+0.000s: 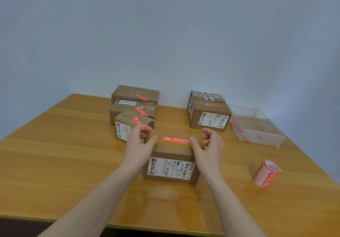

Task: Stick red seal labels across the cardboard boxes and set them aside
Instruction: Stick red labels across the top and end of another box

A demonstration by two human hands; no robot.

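A brown cardboard box with a white paper tag on its front [171, 155] sits in the middle of the yellow wooden table [64, 154]. A long red sticker [175, 139] lies flat across its top. The left hand [138, 144] and the right hand [208, 144] are at the two ends of the sticker. Each thumb presses down on the box top, and the other fingers are curled loosely above it. More brown boxes with red stickers [135, 106] sit behind. A red and white roll of stickers [266, 174] lies well to the right.

I see the near cardboard box [172, 160] mid-table, red seal label [176, 139] flat across its top; five sealed boxes [135, 104] by the far edge.
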